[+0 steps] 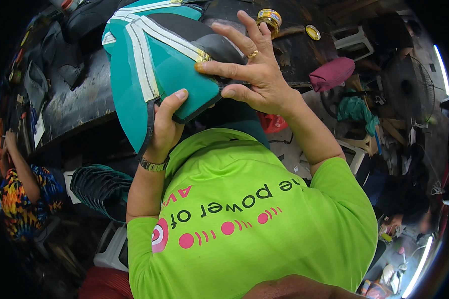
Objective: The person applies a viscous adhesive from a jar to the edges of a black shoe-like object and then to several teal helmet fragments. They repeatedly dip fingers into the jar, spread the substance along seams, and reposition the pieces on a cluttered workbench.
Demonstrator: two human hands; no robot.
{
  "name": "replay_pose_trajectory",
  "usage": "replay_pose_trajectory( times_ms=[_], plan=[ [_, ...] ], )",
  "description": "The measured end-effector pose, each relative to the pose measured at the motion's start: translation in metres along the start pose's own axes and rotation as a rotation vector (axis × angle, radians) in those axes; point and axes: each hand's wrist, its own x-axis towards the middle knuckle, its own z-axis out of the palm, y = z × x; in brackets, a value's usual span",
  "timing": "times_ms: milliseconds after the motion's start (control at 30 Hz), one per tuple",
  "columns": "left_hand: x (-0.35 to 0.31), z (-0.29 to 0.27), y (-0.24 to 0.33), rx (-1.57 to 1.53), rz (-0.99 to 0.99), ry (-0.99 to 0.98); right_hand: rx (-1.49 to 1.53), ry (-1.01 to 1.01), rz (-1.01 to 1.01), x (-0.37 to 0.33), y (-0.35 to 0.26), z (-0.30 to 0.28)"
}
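A teal panel (177, 87) with black edging and white stitched strips is raised over the near edge of the dark table. My left hand (165, 124) grips its lower edge, thumb on the teal face and the other fingers hidden behind. Yellowish glue-like smears show at the ends of the strips. My right hand (257, 74) is open, fingers spread; its index fingertip touches the panel beside a smeared strip end (202, 56). The right thumb is close to the panel's corner. Black and grey parts show behind the panel.
On the dark table (85, 107) stand a yellow-labelled jar (269, 21) and its lid (313, 32). A maroon pouch (333, 74) lies at the right edge. Stacked dark-green pieces (100, 189) are at my left. Another person (25, 194) sits far left; a fan (409, 87) stands right.
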Motion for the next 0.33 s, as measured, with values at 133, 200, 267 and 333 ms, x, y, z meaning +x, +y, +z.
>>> replay_pose_trajectory(
  times_ms=[133,200,267,333],
  plan=[
    [-0.001,-0.005,-0.003,-0.102,-0.065,0.056,0.057,-0.008,-0.041,-0.009,0.001,-0.004],
    [0.001,-0.008,-0.004,-0.079,-0.105,0.046,0.042,-0.008,-0.063,-0.015,0.0,-0.007],
    [0.001,-0.008,-0.006,-0.065,-0.133,0.031,0.008,0.002,-0.099,-0.02,0.0,-0.012],
    [0.001,-0.007,-0.009,-0.059,-0.143,0.009,-0.11,0.046,-0.197,-0.023,0.003,-0.014]
  ],
)
